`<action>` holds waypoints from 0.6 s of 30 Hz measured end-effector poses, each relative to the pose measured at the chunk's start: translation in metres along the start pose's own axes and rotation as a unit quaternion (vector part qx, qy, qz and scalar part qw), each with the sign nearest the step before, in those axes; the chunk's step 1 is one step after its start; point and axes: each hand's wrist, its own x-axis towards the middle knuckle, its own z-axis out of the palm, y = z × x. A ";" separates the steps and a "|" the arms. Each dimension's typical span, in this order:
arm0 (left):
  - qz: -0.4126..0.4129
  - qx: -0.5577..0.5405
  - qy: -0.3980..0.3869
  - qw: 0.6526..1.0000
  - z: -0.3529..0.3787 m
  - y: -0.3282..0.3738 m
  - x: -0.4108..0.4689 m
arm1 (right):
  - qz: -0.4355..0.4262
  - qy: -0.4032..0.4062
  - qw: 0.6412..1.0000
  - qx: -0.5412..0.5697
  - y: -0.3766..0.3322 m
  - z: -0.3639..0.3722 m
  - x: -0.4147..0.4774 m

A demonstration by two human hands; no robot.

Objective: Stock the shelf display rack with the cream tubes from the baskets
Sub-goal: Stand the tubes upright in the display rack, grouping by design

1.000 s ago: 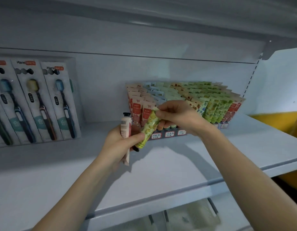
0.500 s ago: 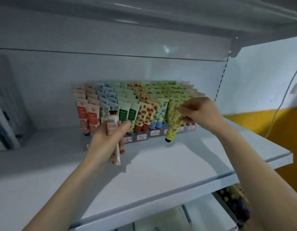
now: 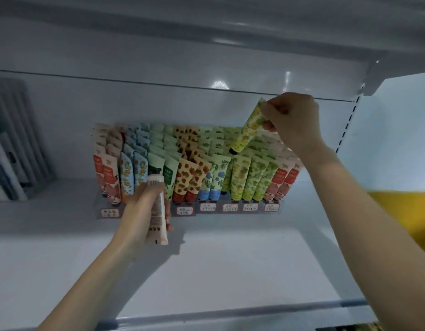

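Observation:
The display rack (image 3: 230,206) stands at the back of the white shelf, filled with rows of coloured cream tubes (image 3: 190,177). My right hand (image 3: 292,120) pinches the crimped end of a yellow-green tube (image 3: 248,127), which hangs cap down, tilted, above the rear rows on the rack's right side. My left hand (image 3: 144,206) grips a pale pink tube (image 3: 157,209) with a black cap, held upright in front of the rack's left half.
The white shelf (image 3: 206,271) stretches toward me in front of the rack. Blurred toothbrush packs (image 3: 10,151) stand at the far left. The upper shelf (image 3: 206,32) hangs close overhead. A yellow wall (image 3: 407,218) shows at right.
My right hand lifted the yellow-green tube from in front of the rack up over its rear right rows. The left hand kept its pink tube low. The view shifted right.

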 end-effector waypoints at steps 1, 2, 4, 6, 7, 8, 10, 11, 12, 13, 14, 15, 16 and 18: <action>0.002 0.006 0.000 1.000 0.002 0.000 0.000 | -0.007 0.002 1.000 -0.001 -0.001 0.002 0.005; 0.004 0.011 0.001 1.000 0.003 0.001 0.000 | -0.014 0.001 1.000 -0.002 -0.001 0.005 0.009; 0.013 0.013 0.002 1.000 0.007 0.002 0.000 | -0.024 -0.011 1.000 -0.009 -0.001 0.010 0.015; 0.018 0.009 0.006 1.000 0.011 0.003 -0.001 | -0.033 -0.034 0.999 -0.019 0.001 0.014 0.020; 0.019 0.009 0.007 1.000 0.012 0.004 -0.002 | -0.036 -0.045 0.998 -0.024 0.002 0.017 0.021; 0.021 0.009 0.007 1.000 0.013 0.004 -0.002 | -0.036 -0.055 0.998 -0.025 0.002 0.018 0.023; 0.021 0.011 0.004 1.000 0.012 0.004 -0.001 | -0.032 -0.076 0.996 -0.013 0.002 0.021 0.025; 0.020 0.011 0.002 1.000 0.011 0.004 -0.001 | -0.030 -0.086 0.996 -0.008 0.001 0.022 0.026; 0.020 0.011 0.001 1.000 0.010 0.004 -0.001 | -0.029 -0.096 0.995 -0.010 0.000 0.022 0.028; 0.020 0.011 0.000 1.000 0.009 0.005 -0.001 | -0.027 -0.108 0.994 -0.018 0.000 0.023 0.031; 0.023 0.013 0.000 1.000 0.009 0.004 -0.001 | -0.027 -0.121 0.992 -0.031 -0.001 0.024 0.033; 0.024 0.014 0.000 1.000 0.009 0.004 -0.001 | -0.030 -0.137 0.989 -0.045 -0.001 0.024 0.034; 0.024 0.015 0.001 1.000 0.009 0.003 -0.001 | -0.032 -0.152 0.986 -0.058 -0.002 0.026 0.033; 0.022 0.018 0.005 1.000 0.008 0.001 -0.001 | -0.033 -0.176 0.981 -0.076 -0.003 0.029 0.031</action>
